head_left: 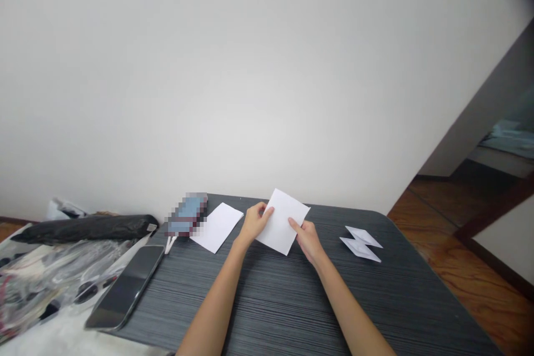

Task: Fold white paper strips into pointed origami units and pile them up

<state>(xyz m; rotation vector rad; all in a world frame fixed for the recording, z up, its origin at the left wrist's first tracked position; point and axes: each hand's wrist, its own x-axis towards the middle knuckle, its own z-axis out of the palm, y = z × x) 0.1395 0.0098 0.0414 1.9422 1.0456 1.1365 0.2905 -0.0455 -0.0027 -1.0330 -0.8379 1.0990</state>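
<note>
A white sheet of paper [283,219] is held just above the dark striped table [271,300]. My left hand [254,223] pinches its left edge, thumb on top. My right hand [307,238] grips its lower right edge with the index finger lying on the sheet. A second white sheet [217,227] lies flat on the table to the left of my left hand. A folded white paper shape [361,243] rests on the table to the right of my right hand.
A black phone [127,287] lies at the table's left edge. A blurred blue-and-red object [187,216] sits near the wall. Left of the table are a black bag [85,228] and clear plastic packets [50,283]. Wooden floor [459,256] lies to the right.
</note>
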